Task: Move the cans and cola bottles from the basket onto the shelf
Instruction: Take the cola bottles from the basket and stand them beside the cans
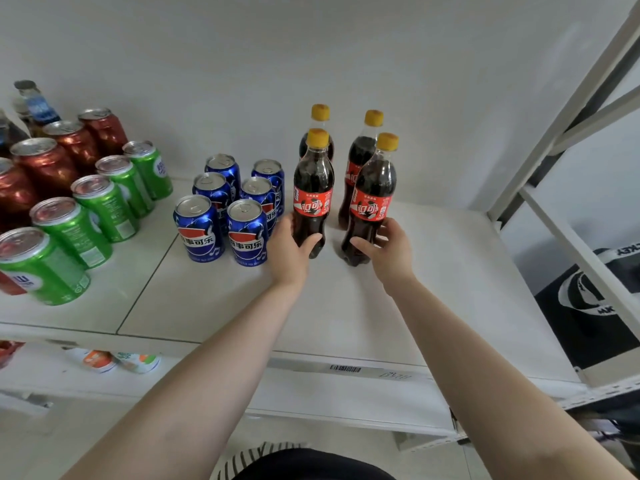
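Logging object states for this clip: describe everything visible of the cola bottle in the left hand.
The front-left cola bottle is clear plastic filled with dark cola, with a yellow cap and a red label. It stands upright on the white shelf, in front of another bottle and right of the blue cans. The left hand has its grip around the lower body.

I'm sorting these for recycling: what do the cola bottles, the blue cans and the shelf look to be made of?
Cola bottles: likely clear glossy plastic, since dark drink shows through the walls; yellow caps and red wrap labels.
Blue cans: metal, probably aluminium, with bare silvery pull-tab tops and shiny printed sides.
Shelf: matte white board, perhaps painted metal or laminate; the look leaves it open.
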The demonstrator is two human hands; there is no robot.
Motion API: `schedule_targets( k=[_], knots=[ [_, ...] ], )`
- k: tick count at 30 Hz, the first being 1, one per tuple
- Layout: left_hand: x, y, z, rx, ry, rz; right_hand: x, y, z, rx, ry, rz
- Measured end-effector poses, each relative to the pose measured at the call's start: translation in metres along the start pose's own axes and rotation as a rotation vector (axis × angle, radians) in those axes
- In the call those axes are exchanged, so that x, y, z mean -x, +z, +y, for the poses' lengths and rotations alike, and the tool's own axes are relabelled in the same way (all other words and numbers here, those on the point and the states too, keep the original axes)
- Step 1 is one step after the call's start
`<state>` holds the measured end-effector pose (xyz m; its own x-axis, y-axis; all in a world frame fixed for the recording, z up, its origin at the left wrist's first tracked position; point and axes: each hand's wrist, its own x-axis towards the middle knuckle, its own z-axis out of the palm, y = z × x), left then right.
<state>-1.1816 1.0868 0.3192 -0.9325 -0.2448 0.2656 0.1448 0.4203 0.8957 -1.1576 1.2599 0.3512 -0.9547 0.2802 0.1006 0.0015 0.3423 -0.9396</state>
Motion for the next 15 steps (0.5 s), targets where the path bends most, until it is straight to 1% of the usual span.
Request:
schedule_targets(
  k=[15],
  knots=[
    [-0.016,-0.001,-0.002,0.002,0.019,-0.042,-0.008,0.017,-0.007,0.025,0.012,0.057]
  ],
)
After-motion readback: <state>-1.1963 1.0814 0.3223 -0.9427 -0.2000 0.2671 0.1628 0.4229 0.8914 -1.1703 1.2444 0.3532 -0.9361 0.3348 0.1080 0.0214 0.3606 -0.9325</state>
